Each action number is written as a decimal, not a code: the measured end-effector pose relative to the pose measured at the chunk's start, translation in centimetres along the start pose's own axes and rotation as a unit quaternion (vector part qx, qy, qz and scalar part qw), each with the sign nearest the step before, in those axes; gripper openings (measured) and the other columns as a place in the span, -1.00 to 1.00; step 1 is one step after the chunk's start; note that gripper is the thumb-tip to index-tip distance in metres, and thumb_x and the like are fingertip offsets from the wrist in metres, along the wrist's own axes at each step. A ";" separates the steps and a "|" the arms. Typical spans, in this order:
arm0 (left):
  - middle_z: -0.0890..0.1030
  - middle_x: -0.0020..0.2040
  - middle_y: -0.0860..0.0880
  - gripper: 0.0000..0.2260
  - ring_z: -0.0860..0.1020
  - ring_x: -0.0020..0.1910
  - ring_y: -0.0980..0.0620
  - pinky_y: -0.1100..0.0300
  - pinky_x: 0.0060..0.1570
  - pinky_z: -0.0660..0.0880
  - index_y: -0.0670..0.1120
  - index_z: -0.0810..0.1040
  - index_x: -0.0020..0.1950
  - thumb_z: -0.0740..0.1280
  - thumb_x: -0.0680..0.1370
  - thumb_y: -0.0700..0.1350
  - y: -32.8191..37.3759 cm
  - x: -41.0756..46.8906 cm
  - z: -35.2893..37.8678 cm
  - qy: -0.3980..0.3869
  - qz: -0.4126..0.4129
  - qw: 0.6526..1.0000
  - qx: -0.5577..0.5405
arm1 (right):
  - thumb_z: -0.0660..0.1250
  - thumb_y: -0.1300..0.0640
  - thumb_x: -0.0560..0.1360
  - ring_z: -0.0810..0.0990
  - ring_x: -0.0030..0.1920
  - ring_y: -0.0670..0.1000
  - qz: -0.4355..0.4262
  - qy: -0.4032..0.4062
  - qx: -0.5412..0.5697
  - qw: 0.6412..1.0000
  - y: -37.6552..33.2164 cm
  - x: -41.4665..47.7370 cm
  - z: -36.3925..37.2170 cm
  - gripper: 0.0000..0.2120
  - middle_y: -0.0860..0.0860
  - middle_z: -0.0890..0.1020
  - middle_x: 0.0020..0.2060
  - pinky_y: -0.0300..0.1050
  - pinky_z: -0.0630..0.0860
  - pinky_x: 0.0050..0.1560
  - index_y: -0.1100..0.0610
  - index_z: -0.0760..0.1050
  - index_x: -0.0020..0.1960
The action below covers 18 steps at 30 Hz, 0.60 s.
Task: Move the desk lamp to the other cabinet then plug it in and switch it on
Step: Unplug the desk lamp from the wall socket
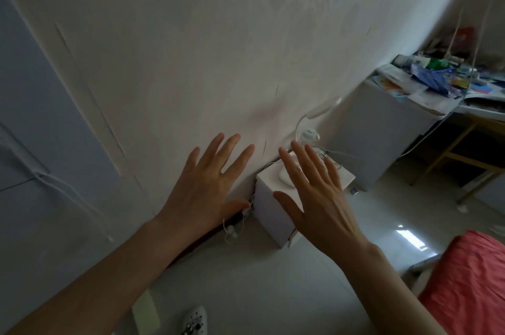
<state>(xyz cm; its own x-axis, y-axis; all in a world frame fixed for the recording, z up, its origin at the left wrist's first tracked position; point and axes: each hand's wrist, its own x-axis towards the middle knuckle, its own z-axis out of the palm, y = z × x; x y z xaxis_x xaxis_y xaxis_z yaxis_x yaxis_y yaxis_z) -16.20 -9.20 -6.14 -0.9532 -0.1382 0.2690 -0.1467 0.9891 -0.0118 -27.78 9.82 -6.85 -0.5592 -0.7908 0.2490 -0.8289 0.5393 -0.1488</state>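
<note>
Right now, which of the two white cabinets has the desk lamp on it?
The small white cabinet nearer the hands, under the right hand, carries the white desk lamp. The taller cabinet farther along the wall holds cluttered papers instead.

Dim room, pale wall and glossy floor.
Textured wallpaper [191,47] is seen creased; light is reflected on the tiled floor [404,233]; a cluttered tabletop [426,109] is placed right, a red bedspread [470,288] lower right.
</note>
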 end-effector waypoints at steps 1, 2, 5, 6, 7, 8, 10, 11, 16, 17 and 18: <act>0.15 0.54 -0.15 -0.09 0.11 0.52 -0.20 -0.25 0.33 0.30 -0.01 0.02 0.54 0.39 0.35 0.29 -0.8 0.9 0.6 -0.006 0.003 1.000 -0.003 | -0.05 -0.30 0.56 -0.09 0.58 0.09 0.006 -0.003 0.002 1.000 0.2 1.0 0.5 -0.32 0.02 -0.05 0.57 0.24 0.00 0.54 -0.06 -0.13 0.57; 0.15 0.54 -0.16 -0.09 0.10 0.52 -0.20 -0.26 0.33 0.31 0.00 0.02 0.54 0.38 0.35 0.29 -1.5 1.7 1.1 -0.012 0.006 1.000 -0.005 | -0.07 -0.31 0.55 -0.09 0.58 0.09 0.011 -0.005 0.005 1.000 0.4 1.8 1.0 -0.32 0.02 -0.05 0.57 0.23 -0.01 0.55 -0.06 -0.15 0.56; 0.12 0.55 -0.16 -0.11 0.07 0.53 -0.20 -0.28 0.33 0.31 0.02 0.00 0.54 0.37 0.37 0.28 -4.2 4.4 3.5 -0.025 0.017 0.999 -0.016 | -0.01 -0.28 0.55 -0.11 0.57 0.07 0.023 -0.005 0.014 1.000 1.2 5.1 3.2 -0.32 0.00 -0.08 0.56 0.13 -0.10 0.54 -0.07 -0.18 0.55; 0.12 0.55 -0.16 -0.11 0.06 0.53 -0.20 -0.27 0.34 0.30 0.02 0.00 0.54 0.38 0.37 0.27 -4.8 5.2 4.2 -0.028 0.021 0.999 -0.020 | 0.03 -0.25 0.56 -0.11 0.57 0.07 0.027 -0.006 0.017 0.999 1.4 5.9 3.9 -0.31 -0.01 -0.09 0.56 0.11 -0.12 0.53 -0.07 -0.18 0.55; 0.13 0.55 -0.17 -0.11 0.07 0.52 -0.21 -0.27 0.35 0.29 0.01 0.01 0.54 0.38 0.36 0.26 -5.3 6.0 5.1 -0.033 0.026 0.999 -0.024 | 0.08 -0.23 0.56 -0.11 0.57 0.07 0.033 -0.009 0.020 0.999 1.7 6.8 4.7 -0.31 0.00 -0.08 0.56 0.10 -0.12 0.53 -0.07 -0.18 0.55; 0.15 0.54 -0.18 -0.11 0.10 0.51 -0.22 -0.27 0.34 0.30 -0.01 0.05 0.53 0.40 0.35 0.25 -5.7 6.8 5.9 -0.035 0.030 0.999 -0.027 | 0.10 -0.22 0.57 -0.10 0.58 0.08 0.038 -0.011 0.022 0.999 2.0 7.5 5.5 -0.30 0.01 -0.06 0.57 0.12 -0.10 0.54 -0.06 -0.17 0.56; 0.21 0.51 -0.22 -0.11 0.16 0.49 -0.25 -0.28 0.31 0.34 -0.06 0.13 0.52 0.43 0.33 0.24 -6.0 8.2 7.6 -0.040 0.040 0.998 -0.033 | 0.09 -0.22 0.57 -0.07 0.58 0.09 0.041 -0.016 0.024 0.999 2.8 8.8 6.9 -0.31 0.04 -0.02 0.59 0.16 -0.02 0.55 -0.05 -0.15 0.57; 0.23 0.51 -0.22 -0.12 0.17 0.49 -0.26 -0.28 0.30 0.34 -0.07 0.15 0.51 0.44 0.33 0.24 -6.0 8.6 8.3 -0.043 0.040 0.998 -0.036 | 0.09 -0.21 0.58 -0.06 0.58 0.10 0.042 -0.019 0.025 0.999 3.1 9.2 7.5 -0.31 0.05 0.00 0.59 0.19 0.02 0.55 -0.05 -0.13 0.57; 0.22 0.51 -0.22 -0.11 0.17 0.48 -0.26 -0.28 0.33 0.31 -0.08 0.14 0.51 0.45 0.33 0.22 -6.2 11.4 13.3 -0.065 0.028 0.996 -0.051 | 0.04 -0.20 0.59 -0.06 0.58 0.10 0.034 -0.035 0.044 0.998 6.0 11.6 11.2 -0.36 0.05 0.01 0.59 0.21 0.07 0.54 -0.04 -0.09 0.57; 0.22 0.51 -0.21 -0.11 0.17 0.49 -0.26 -0.26 0.34 0.30 -0.08 0.14 0.51 0.45 0.33 0.21 -6.3 12.0 14.5 -0.065 0.023 0.996 -0.050 | 0.03 -0.20 0.59 -0.06 0.58 0.10 0.028 -0.040 0.048 0.998 6.9 12.1 12.3 -0.36 0.05 0.01 0.59 0.19 0.06 0.54 -0.04 -0.09 0.57; 0.21 0.52 -0.21 -0.12 0.16 0.49 -0.25 -0.24 0.35 0.30 -0.08 0.13 0.51 0.44 0.34 0.21 -6.4 12.4 15.7 -0.069 0.018 0.996 -0.050 | 0.03 -0.20 0.58 -0.07 0.58 0.10 0.023 -0.044 0.051 0.997 7.7 12.5 13.3 -0.36 0.05 0.00 0.59 0.18 0.05 0.55 -0.04 -0.09 0.58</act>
<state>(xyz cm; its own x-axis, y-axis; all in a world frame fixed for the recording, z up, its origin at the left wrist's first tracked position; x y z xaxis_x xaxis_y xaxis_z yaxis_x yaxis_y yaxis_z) -31.24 -18.07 -17.81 -0.9855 -0.1012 0.1360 -0.0910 0.9927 0.0792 -41.36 0.23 -17.64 -0.5922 -0.7908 0.1549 -0.7973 0.5471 -0.2551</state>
